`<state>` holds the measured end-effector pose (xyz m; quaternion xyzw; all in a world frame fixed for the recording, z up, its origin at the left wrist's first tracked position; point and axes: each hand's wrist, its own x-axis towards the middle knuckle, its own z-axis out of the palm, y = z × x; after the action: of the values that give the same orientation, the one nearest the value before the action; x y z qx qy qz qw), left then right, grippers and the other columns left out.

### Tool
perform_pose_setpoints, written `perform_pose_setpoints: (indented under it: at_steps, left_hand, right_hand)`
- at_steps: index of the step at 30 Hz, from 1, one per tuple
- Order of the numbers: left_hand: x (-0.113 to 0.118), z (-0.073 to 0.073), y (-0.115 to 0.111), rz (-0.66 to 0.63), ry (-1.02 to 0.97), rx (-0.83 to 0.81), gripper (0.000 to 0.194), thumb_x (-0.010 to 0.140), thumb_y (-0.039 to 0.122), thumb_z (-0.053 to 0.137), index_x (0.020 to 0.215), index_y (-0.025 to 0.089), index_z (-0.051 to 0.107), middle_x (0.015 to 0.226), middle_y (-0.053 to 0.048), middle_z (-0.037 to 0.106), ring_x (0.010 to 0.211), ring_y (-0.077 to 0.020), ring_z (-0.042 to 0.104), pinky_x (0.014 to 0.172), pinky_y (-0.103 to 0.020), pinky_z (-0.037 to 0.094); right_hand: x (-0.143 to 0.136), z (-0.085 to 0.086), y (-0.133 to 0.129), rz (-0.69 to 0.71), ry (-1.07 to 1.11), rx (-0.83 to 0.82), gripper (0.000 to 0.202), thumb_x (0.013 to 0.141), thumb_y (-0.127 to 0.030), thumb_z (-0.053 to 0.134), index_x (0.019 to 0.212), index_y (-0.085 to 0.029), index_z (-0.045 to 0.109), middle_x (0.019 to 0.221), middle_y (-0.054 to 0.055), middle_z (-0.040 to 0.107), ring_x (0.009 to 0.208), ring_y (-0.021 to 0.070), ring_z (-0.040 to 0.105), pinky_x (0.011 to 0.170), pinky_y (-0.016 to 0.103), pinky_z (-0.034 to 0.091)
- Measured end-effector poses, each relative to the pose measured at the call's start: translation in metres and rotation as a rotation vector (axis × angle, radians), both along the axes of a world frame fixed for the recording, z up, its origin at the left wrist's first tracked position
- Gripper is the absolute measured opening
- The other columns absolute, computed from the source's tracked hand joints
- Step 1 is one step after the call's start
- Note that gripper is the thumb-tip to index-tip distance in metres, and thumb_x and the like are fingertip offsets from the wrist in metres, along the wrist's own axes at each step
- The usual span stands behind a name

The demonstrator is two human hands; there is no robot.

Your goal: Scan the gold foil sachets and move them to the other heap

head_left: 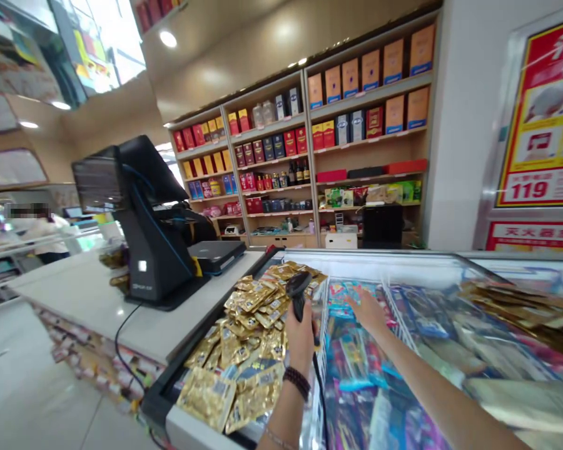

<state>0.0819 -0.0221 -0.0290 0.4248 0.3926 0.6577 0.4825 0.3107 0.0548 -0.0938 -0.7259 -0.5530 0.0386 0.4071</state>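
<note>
My left hand (301, 337), with a beaded bracelet on the wrist, is wrapped round the handle of a black barcode scanner (298, 287). The scanner's head points away from me, and a black cable hangs below the hand. To its left lies a heap of shiny gold packets (258, 306) on the freezer top. My right hand (366, 307) reaches forward over the chest freezer with fingers stretched out, above blue and red packages (342, 297). Whether it touches the glass or a package, I cannot tell. Colourful wrapped packages (351, 353) lie below my forearm.
A black point-of-sale terminal (145, 237) stands on a white counter (89, 287) at left, its cable running down the side. More gold packets (530, 312) lie at the right. Behind the freezer are shelves (272, 162) of boxes and bottles. A person (44, 231) is at far left.
</note>
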Motion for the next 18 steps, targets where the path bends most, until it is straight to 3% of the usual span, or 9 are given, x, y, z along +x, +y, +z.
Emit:
perform_pose_setpoints:
  at_steps: [5,8,11,14,18]
  left_hand:
    - [-0.014,-0.018,0.014,0.091,0.003,-0.012,0.076,0.079,0.095,0.095,0.096,0.028,0.064,0.065,0.008,0.057,0.046,-0.0127,0.051,0.046,-0.025,0.039]
    - [-0.01,-0.022,0.017,0.081,0.093,-0.044,0.068,0.086,0.086,0.096,0.103,0.027,0.069,0.065,0.008,0.056,0.047,-0.0145,0.054,0.047,-0.026,0.039]
    - [-0.004,-0.022,0.015,0.043,0.192,-0.042,0.062,0.089,0.081,0.097,0.103,0.027,0.071,0.066,0.007,0.059,0.05,-0.0155,0.056,0.049,-0.027,0.041]
    - [0.001,-0.022,0.011,0.017,0.211,-0.007,0.065,0.087,0.087,0.095,0.096,0.028,0.068,0.066,0.005,0.06,0.05,-0.016,0.056,0.05,-0.028,0.042]
    - [0.004,-0.023,0.008,-0.005,0.177,0.003,0.073,0.082,0.095,0.091,0.093,0.028,0.064,0.063,0.006,0.059,0.047,-0.0155,0.054,0.049,-0.028,0.041]
  right_hand:
    - [-0.051,0.014,0.055,0.248,-0.351,-0.092,0.063,0.116,-0.033,0.059,0.178,-0.026,0.072,0.189,0.014,0.066,0.181,0.0395,0.055,0.145,0.063,0.049]
    - [-0.061,0.024,0.067,0.327,-0.417,-0.206,0.06,0.123,-0.029,0.048,0.178,-0.026,0.072,0.191,0.013,0.064,0.179,0.0383,0.057,0.146,0.065,0.048]
    - [-0.063,0.03,0.058,0.265,-0.451,-0.201,0.057,0.126,-0.029,0.042,0.17,-0.027,0.079,0.18,0.014,0.075,0.166,0.0371,0.069,0.146,0.065,0.045]
    - [-0.061,0.027,0.034,0.143,-0.533,-0.098,0.051,0.127,-0.03,0.043,0.146,-0.029,0.091,0.156,0.015,0.087,0.153,0.0365,0.074,0.147,0.065,0.04]
    - [-0.041,0.014,0.003,0.013,-0.54,-0.001,0.029,0.119,-0.034,0.065,0.127,-0.029,0.092,0.142,0.018,0.088,0.148,0.0427,0.072,0.138,0.065,0.045]
